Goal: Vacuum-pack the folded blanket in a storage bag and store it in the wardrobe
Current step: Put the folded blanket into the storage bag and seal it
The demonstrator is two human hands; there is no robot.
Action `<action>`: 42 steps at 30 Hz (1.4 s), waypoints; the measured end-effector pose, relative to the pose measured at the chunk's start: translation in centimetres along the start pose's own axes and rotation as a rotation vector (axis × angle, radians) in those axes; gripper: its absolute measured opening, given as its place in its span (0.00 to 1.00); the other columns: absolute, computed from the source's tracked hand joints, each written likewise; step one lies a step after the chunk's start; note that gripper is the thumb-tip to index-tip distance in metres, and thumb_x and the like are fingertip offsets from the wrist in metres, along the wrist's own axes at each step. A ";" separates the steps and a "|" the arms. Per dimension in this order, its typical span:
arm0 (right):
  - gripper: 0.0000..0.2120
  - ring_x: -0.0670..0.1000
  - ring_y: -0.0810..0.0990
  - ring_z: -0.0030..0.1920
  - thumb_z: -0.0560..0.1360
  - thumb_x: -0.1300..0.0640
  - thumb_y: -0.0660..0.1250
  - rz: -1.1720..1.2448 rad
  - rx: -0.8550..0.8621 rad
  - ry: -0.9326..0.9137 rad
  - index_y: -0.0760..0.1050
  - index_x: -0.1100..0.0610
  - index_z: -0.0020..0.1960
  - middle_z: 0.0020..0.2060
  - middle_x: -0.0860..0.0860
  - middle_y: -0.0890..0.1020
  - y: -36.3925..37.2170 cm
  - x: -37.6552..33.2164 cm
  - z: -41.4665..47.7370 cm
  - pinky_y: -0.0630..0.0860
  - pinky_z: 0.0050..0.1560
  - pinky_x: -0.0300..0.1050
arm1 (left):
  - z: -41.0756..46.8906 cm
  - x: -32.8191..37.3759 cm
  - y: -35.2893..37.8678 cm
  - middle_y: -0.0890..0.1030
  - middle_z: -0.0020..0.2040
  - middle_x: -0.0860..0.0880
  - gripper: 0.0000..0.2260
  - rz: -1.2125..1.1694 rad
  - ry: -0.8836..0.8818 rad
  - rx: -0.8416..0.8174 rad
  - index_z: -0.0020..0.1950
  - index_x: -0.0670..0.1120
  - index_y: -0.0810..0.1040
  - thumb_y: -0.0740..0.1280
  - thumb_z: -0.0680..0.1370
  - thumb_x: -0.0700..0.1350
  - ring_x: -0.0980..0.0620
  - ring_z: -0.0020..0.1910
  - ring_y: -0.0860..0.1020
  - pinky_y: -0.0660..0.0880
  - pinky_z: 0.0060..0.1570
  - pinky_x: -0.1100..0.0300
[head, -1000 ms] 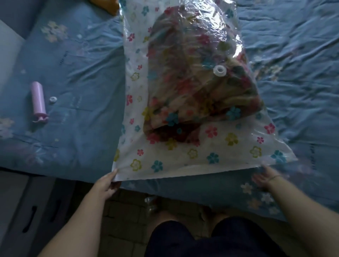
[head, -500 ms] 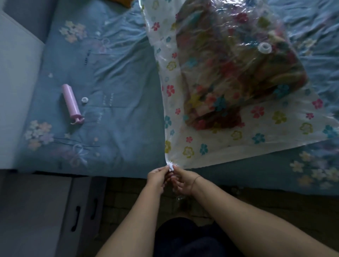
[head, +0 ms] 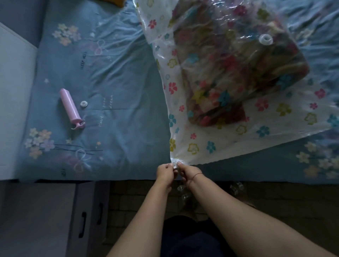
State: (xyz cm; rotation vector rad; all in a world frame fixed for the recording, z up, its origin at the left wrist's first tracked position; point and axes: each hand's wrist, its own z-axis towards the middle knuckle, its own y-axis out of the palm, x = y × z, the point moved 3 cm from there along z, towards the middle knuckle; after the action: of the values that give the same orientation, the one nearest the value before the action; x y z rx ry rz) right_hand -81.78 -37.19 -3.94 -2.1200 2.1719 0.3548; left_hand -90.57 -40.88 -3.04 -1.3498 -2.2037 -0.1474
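A clear storage bag [head: 205, 146] printed with coloured flowers lies on the bed, with the folded patterned blanket [head: 236, 73] inside it. A white round valve [head: 265, 38] sits on top of the bag. At the bag's near left corner, by the bed's edge, my left hand [head: 165, 173] and my right hand [head: 187, 172] meet. Both pinch a small white clip on the bag's opening edge. A pink hand pump [head: 70, 108] lies on the bed to the left, with a small white cap [head: 84, 104] beside it.
The blue flowered bedsheet [head: 113, 77] covers the bed. A grey cabinet with black handles [head: 83, 226] stands at the lower left, beside the bed. A white panel [head: 14, 77] runs along the left. An orange object [head: 117, 2] peeks in at the top.
My right hand left the bag's right corner and joined the left at the near left corner. Both now pinch the clip. The view shifted left.
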 end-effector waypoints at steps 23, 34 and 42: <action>0.13 0.43 0.67 0.16 0.75 0.60 0.68 0.164 -0.034 -0.052 0.70 0.59 0.34 0.18 0.49 0.71 1.2 -0.4 0.0 0.64 0.16 0.33 | 0.1 0.0 -0.8 0.72 0.33 0.45 0.15 0.088 0.192 -0.028 0.35 0.44 0.73 0.61 0.82 0.44 0.50 0.34 0.70 0.69 0.36 0.56; 0.08 0.40 0.69 0.16 0.75 0.59 0.67 0.250 -0.028 -0.047 0.71 0.57 0.39 0.24 0.47 0.72 -3.8 -4.1 0.9 0.64 0.16 0.29 | 0.5 0.4 -1.5 0.66 0.29 0.49 0.17 0.009 0.138 -0.017 0.33 0.45 0.66 0.59 0.83 0.44 0.52 0.30 0.65 0.63 0.30 0.60; 0.11 0.47 0.77 0.20 0.73 0.54 0.71 0.167 -0.040 -0.073 0.75 0.60 0.37 0.22 0.51 0.78 -4.1 -3.5 0.8 0.70 0.20 0.35 | -1.2 -0.4 6.1 0.84 0.50 0.39 0.23 -0.343 -0.155 -0.107 0.56 0.39 0.78 0.71 0.74 0.57 0.41 0.49 0.83 0.80 0.53 0.47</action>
State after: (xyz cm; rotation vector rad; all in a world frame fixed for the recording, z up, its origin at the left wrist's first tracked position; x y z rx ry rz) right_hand -77.65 -33.69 -4.33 -1.9166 2.3241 0.4851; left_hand -84.78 -38.64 -3.37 -1.0552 -2.5793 -0.2990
